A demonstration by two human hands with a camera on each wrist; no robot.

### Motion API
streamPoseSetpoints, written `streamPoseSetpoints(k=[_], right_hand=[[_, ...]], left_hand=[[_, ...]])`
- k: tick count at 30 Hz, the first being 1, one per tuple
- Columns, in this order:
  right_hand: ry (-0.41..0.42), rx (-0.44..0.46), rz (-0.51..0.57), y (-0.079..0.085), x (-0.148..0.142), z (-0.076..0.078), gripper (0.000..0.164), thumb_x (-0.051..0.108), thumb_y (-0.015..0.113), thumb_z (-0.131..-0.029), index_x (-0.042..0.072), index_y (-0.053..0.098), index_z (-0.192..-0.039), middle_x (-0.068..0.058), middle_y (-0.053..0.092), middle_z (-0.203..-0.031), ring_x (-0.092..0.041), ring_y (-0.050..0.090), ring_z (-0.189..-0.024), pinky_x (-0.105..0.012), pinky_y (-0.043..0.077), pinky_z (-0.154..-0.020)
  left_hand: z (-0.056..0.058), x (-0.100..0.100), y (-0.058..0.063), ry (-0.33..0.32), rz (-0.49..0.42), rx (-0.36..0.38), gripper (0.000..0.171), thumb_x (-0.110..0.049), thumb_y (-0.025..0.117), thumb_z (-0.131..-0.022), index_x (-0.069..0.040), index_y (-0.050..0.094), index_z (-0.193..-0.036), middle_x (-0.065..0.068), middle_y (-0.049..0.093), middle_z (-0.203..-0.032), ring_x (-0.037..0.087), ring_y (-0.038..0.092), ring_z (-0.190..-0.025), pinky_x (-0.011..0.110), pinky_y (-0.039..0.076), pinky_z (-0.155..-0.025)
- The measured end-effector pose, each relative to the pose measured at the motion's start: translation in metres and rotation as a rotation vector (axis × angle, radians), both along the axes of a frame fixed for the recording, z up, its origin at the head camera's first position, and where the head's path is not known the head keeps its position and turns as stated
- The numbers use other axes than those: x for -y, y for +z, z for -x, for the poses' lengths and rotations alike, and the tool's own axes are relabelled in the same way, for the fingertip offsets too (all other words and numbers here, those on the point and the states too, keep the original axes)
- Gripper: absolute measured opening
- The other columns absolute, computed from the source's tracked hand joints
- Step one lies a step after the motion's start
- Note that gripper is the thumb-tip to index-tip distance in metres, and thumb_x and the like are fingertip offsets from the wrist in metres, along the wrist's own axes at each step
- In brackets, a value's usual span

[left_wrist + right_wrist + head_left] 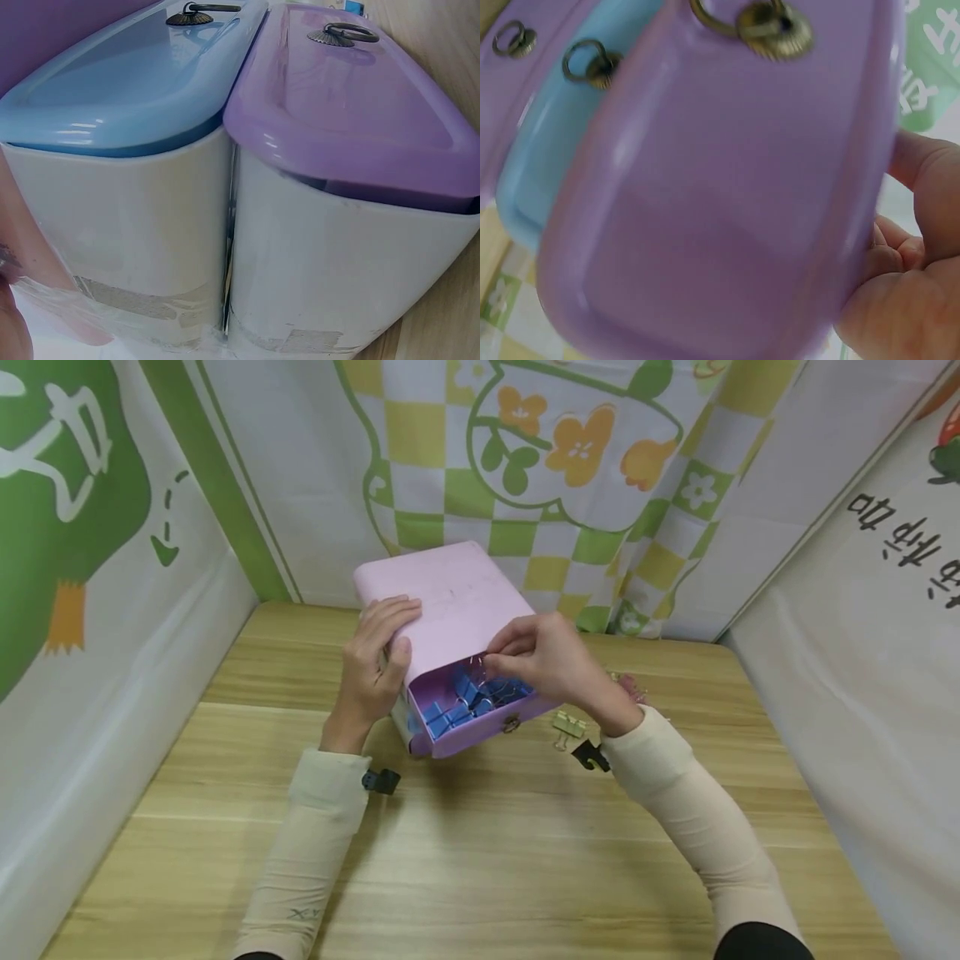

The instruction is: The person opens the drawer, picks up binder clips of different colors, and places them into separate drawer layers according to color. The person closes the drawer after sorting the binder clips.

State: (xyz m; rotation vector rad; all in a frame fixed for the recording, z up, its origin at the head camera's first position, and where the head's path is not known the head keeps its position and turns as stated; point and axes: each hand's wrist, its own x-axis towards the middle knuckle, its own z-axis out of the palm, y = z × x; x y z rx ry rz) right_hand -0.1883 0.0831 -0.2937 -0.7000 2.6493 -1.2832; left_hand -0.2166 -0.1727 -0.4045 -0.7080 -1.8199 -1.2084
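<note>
A pink box [442, 602] of stacked drawers stands at the back of the table, its top purple drawer [480, 731] pulled out. Blue binder clips [442, 718] lie jumbled inside that drawer. My left hand [371, 660] rests on the box's left side, fingers and thumb laid over the top edge. At the drawer's opening, my right hand [551, 660] pinches a binder clip by its silver wire handles [477, 664], just under the box's top. In the right wrist view, the purple drawer front [727, 187] partly hides the right fingers.
Right of the box, a yellow binder clip [568, 724], a black one [591, 756] and pinkish-red clips [630, 685] lie on the wooden table [480, 860]. Below the open drawer is a blue drawer [536, 180] with a ring pull. A patterned curtain [570, 510] hangs behind.
</note>
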Motion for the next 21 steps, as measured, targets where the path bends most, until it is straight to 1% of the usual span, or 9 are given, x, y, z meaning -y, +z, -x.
streamPoseSetpoints(k=[2, 4, 7, 11, 14, 18, 21], right_hand=[[-0.030, -0.012, 0.019, 0.004, -0.008, 0.001, 0.010, 0.013, 0.080, -0.092, 0.005, 0.080, -0.098, -0.011, 0.083, -0.091, -0.028, 0.082, -0.085, -0.023, 0.063, -0.071], [-0.079, -0.019, 0.042, 0.008, -0.016, 0.002, 0.013, 0.014, 0.080, -0.092, 0.005, 0.080, -0.100, -0.012, 0.083, -0.093, -0.030, 0.082, -0.087, -0.023, 0.064, -0.071], [-0.158, -0.015, 0.096, 0.014, -0.032, 0.005, 0.017, 0.015, 0.081, -0.092, 0.003, 0.080, -0.103, -0.013, 0.083, -0.094, -0.031, 0.082, -0.089, -0.026, 0.066, -0.073], [-0.242, -0.012, 0.146, 0.017, -0.057, 0.010, 0.021, 0.017, 0.081, -0.092, 0.003, 0.078, -0.107, -0.008, 0.083, -0.094, -0.022, 0.082, -0.086, -0.028, 0.067, -0.078], [-0.296, -0.003, 0.177, 0.014, -0.075, 0.014, 0.024, 0.019, 0.080, -0.094, 0.001, 0.077, -0.108, -0.004, 0.083, -0.093, -0.013, 0.081, -0.083, -0.026, 0.066, -0.082], [-0.356, 0.027, 0.187, 0.003, -0.097, 0.017, 0.026, 0.021, 0.077, -0.096, -0.001, 0.075, -0.110, -0.001, 0.083, -0.093, -0.010, 0.080, -0.083, -0.022, 0.065, -0.085], [-0.382, 0.067, 0.163, -0.010, -0.110, 0.019, 0.028, 0.023, 0.074, -0.099, -0.001, 0.074, -0.114, -0.004, 0.083, -0.097, -0.008, 0.080, -0.084, -0.019, 0.063, -0.085]], left_hand=[[0.000, 0.000, 0.000, 0.002, 0.001, 0.005, 0.046, -0.026, 0.048, -0.095, -0.001, 0.074, -0.124, 0.017, 0.074, -0.132, 0.034, 0.062, -0.134, 0.051, 0.032, -0.131], [0.000, 0.000, 0.000, 0.002, -0.001, 0.004, 0.046, -0.026, 0.048, -0.094, -0.002, 0.074, -0.124, 0.017, 0.074, -0.132, 0.034, 0.063, -0.134, 0.051, 0.032, -0.131], [0.000, -0.001, 0.000, 0.003, -0.003, 0.002, 0.046, -0.026, 0.048, -0.094, -0.002, 0.075, -0.124, 0.017, 0.074, -0.132, 0.034, 0.063, -0.133, 0.051, 0.032, -0.131], [0.000, -0.001, 0.000, 0.003, -0.003, 0.003, 0.047, -0.026, 0.048, -0.095, -0.002, 0.074, -0.124, 0.017, 0.074, -0.132, 0.034, 0.063, -0.134, 0.051, 0.031, -0.131], [0.000, -0.001, 0.000, 0.004, 0.000, 0.005, 0.047, -0.026, 0.048, -0.095, -0.001, 0.074, -0.124, 0.017, 0.074, -0.132, 0.034, 0.062, -0.134, 0.052, 0.031, -0.131], [0.000, -0.001, 0.000, 0.007, 0.000, 0.004, 0.047, -0.026, 0.047, -0.095, -0.001, 0.074, -0.124, 0.017, 0.074, -0.131, 0.035, 0.063, -0.133, 0.052, 0.032, -0.131], [0.000, -0.001, 0.000, 0.009, -0.004, 0.000, 0.047, -0.026, 0.047, -0.095, -0.001, 0.074, -0.123, 0.018, 0.074, -0.131, 0.035, 0.063, -0.133, 0.052, 0.032, -0.131]])
